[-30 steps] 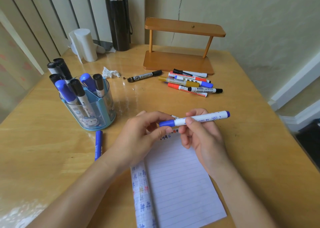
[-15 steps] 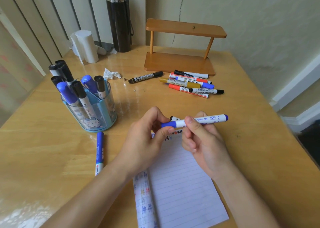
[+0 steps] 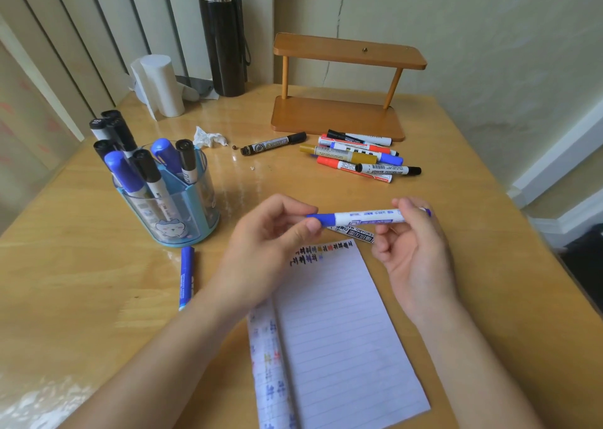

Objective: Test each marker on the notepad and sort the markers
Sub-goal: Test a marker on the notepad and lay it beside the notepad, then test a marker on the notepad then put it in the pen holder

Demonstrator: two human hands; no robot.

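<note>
left hand (image 3: 270,246): pinching blue marker (image 3: 368,217) end | right hand (image 3: 416,262): fingers curled round other end

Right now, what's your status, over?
Left hand pinches blue marker by its cap, right hand holds barrel. Capped, above notepad. Second marker lies at notepad's top edge.

Eighteen markers on the bench (image 3: 98,265)
Eight markers (image 3: 148,167) stand in one holder (image 3: 195,223); six lie in a pile (image 3: 355,158) far right, one black marker (image 3: 274,142) left of it, one blue marker (image 3: 186,275) near the holder, one held marker (image 3: 362,217), one half-hidden marker (image 3: 350,233) beneath. One notepad (image 3: 339,324), one rack (image 3: 349,52), one flask (image 3: 225,37), one roll (image 3: 163,83).
</note>
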